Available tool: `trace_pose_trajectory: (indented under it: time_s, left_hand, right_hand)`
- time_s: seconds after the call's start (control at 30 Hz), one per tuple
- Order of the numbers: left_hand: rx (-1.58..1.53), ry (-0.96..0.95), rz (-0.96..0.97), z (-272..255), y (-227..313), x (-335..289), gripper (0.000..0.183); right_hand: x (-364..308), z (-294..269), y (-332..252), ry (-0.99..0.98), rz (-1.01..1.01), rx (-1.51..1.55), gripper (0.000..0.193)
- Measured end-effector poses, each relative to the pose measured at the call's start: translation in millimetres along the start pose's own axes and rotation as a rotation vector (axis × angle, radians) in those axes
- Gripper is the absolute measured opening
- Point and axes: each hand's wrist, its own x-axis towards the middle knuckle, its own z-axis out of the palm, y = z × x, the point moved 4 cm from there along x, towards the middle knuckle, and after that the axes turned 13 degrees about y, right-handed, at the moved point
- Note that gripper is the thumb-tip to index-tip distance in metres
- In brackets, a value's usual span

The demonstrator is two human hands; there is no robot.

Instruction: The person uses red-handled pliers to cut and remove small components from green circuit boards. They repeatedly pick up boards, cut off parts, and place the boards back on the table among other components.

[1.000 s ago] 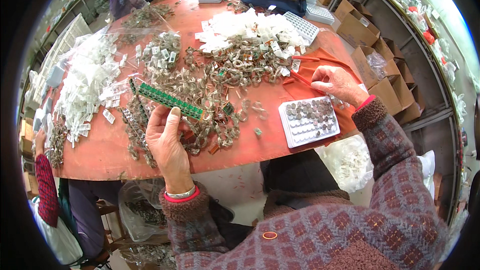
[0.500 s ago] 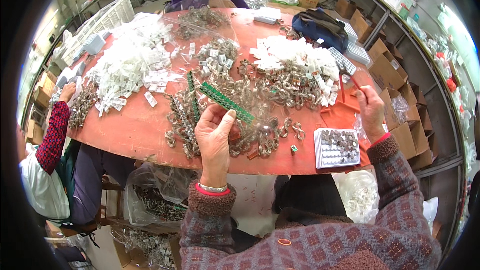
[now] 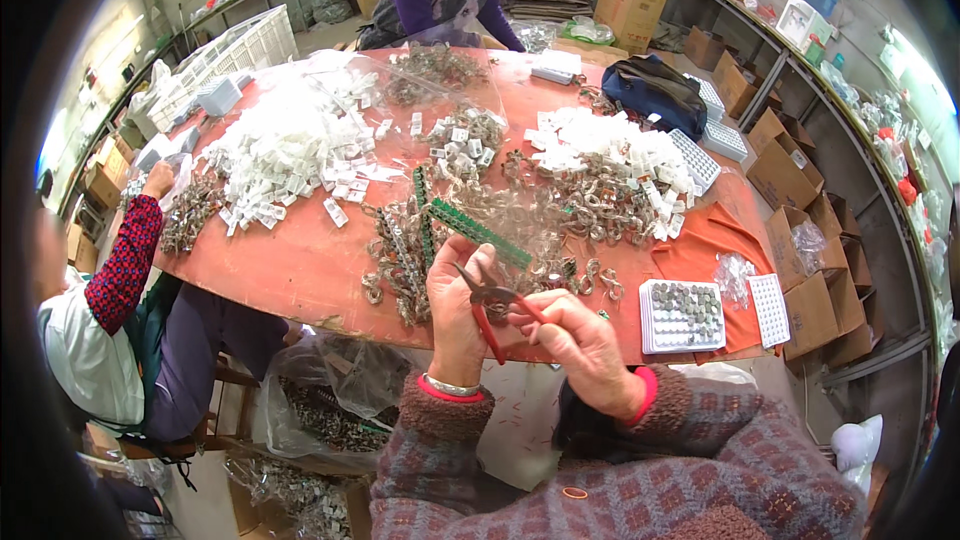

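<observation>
My left hand (image 3: 456, 312) pinches a narrow green circuit board strip (image 3: 484, 232) above the near edge of the table. Held in my right hand (image 3: 582, 348) is a pair of red-handled pliers (image 3: 486, 294); its dark jaws are spread beside my left thumb. Beyond the strip lie tangled cables (image 3: 400, 260) and another green strip (image 3: 423, 210). To the right of my hands, a white tray (image 3: 652, 342) holds many small round grey pieces.
White plastic pieces form heaps at the left (image 3: 300, 155) and right (image 3: 610, 155) of the reddish table (image 3: 290, 275). A second white tray (image 3: 769, 310) lies on an orange cloth (image 3: 712, 240). One person (image 3: 120, 275) sits at the left, another (image 3: 430, 0) across the table.
My right hand has come from the far right to beside my left hand, bringing the pliers. The view has shifted slightly, and the second tray now shows on the orange cloth.
</observation>
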Motion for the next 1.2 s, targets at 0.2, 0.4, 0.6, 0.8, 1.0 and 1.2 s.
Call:
trace_pose_trajectory:
  time_s: [0.2, 0.4, 0.6, 0.8, 1.0, 1.2]
  left_hand:
    - [0.035, 0.005, 0.023, -2, -1, 0, 0.012]
    - [0.144, 0.098, -0.047, -5, -3, 3, 0.006]
    - [0.035, 0.003, 0.021, -5, 5, 4, 0.006]
    - [0.005, -0.042, -0.002, 0, 9, 0, 0.006]
    - [0.007, -0.034, -0.016, -3, 8, 3, 0.008]
    - [0.024, -0.009, -0.022, -6, 6, 6, 0.009]
  right_hand:
    - [-9, 28, 18, -0.159, 0.015, -0.072, 0.021]
    - [-11, 18, 13, -0.159, 0.232, 0.059, 0.026]
    - [-4, -36, -16, -0.152, 0.339, -0.185, 0.027]
    - [-4, -44, -21, -0.217, 0.326, -0.401, 0.024]
    - [-6, -47, -20, -0.200, 0.327, -0.379, 0.024]
    - [-4, -46, -18, -0.186, 0.381, -0.290, 0.025]
